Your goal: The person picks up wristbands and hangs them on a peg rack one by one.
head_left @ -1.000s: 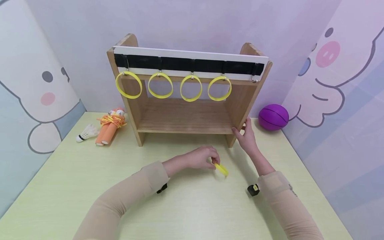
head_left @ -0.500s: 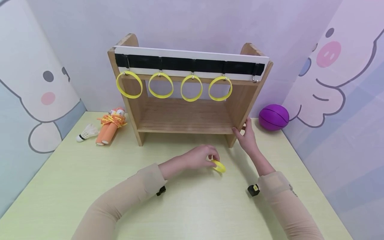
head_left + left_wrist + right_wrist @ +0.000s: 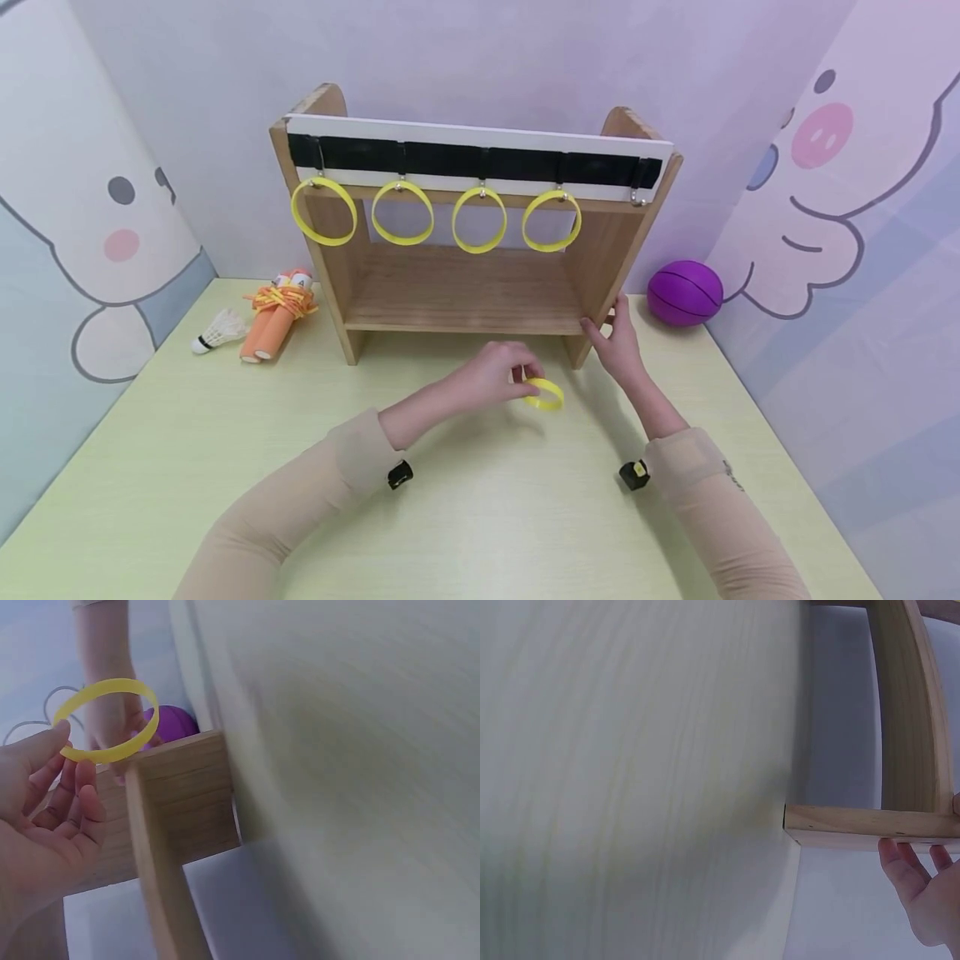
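My left hand (image 3: pixel 498 375) pinches a thin yellow ring (image 3: pixel 551 404) between thumb and fingers, above the table in front of the wooden shelf (image 3: pixel 465 292). In the left wrist view the ring (image 3: pixel 116 755) stands out from the fingertips. My right hand (image 3: pixel 618 346) holds the shelf's right side panel low down, thumb at the front edge and fingers on the outer face. The right wrist view shows those fingers (image 3: pixel 904 870) against the panel. Several more yellow rings (image 3: pixel 480 249) hang from hooks along the shelf's black strip (image 3: pixel 442 161). The rightmost hook (image 3: pixel 637 200) carries no ring.
A purple ball (image 3: pixel 684 293) sits right of the shelf by the wall. To the left lie a jump rope with orange handles (image 3: pixel 273 329) and a shuttlecock (image 3: pixel 221 331). Everything stands on a pale green-yellow table (image 3: pixel 480 517) between patterned walls.
My left hand has risen from near the tabletop toward the shelf with the yellow ring, which has turned flatter. My right hand has stayed on the shelf's side panel.
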Motion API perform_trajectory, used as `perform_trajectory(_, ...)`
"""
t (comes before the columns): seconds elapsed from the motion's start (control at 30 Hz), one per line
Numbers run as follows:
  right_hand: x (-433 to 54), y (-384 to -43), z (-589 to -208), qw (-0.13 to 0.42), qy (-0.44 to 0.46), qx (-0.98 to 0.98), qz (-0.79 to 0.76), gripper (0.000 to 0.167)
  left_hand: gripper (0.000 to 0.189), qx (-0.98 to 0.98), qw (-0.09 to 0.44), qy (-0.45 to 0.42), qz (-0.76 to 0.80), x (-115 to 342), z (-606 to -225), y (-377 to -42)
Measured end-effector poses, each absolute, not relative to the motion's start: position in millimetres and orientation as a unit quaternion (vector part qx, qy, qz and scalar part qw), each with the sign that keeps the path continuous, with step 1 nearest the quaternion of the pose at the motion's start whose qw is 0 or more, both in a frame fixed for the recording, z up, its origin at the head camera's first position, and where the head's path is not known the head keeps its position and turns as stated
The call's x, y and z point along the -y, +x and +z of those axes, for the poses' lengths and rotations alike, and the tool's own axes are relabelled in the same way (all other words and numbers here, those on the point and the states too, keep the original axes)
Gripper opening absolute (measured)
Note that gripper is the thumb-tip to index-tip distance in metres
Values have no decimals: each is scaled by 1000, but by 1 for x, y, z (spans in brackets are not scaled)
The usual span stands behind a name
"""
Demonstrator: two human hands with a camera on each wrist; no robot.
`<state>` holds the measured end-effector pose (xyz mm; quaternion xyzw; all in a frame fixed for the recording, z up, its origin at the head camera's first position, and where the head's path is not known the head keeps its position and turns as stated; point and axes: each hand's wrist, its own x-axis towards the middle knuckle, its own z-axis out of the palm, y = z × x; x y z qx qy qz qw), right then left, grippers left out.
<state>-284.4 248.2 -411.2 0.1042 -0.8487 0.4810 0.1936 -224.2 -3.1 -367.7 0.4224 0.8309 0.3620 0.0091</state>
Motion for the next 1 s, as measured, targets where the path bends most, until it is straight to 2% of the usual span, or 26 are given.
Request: perform_trajectory(1.0, -250, -283, -410, 176, 96, 854, 481, 64, 14, -778, -96, 349, 513, 9, -276, -204)
